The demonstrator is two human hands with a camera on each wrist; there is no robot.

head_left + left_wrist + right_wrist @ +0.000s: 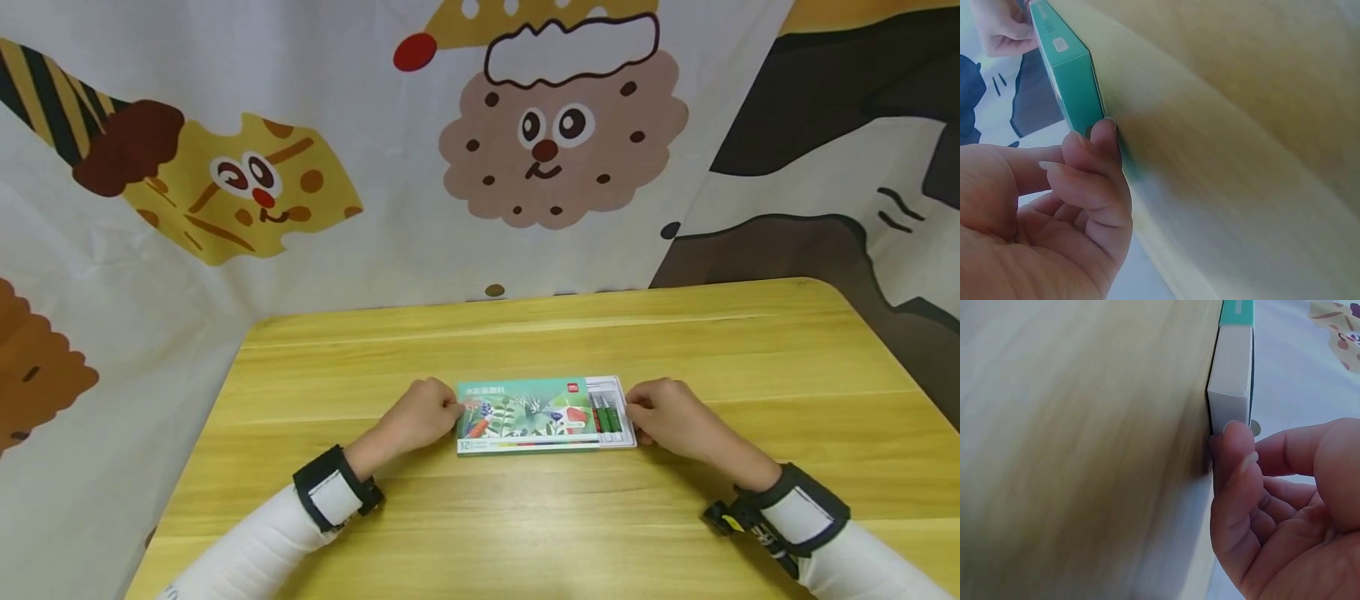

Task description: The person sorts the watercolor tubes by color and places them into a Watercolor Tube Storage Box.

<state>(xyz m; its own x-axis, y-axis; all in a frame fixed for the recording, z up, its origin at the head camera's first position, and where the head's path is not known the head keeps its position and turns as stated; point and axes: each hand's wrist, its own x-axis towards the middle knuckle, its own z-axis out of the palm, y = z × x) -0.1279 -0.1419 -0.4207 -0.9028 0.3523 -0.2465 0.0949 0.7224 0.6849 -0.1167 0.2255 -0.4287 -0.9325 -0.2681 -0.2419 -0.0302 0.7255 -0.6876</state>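
A flat paint box with a green printed sleeve [525,417] lies on the table in the head view. Out of the sleeve's right end sticks a white inner tray [627,437], with several dark green and red paint tubes [607,419] showing in it. My left hand [422,410] pinches the sleeve's left end between thumb and fingers; the left wrist view shows fingertips at the green end face [1079,90]. At the opposite end, my right hand [670,417] pinches the tray's outer edge. The tray's white side [1230,359] shows in the right wrist view. The sleeve hides the rest of the tray.
The wooden table [525,525] extends around the box on every side, with rounded far corners. Behind it hangs a white cloth [390,267] printed with cartoon biscuits. Black camera straps [333,492] circle both wrists over white sleeves.
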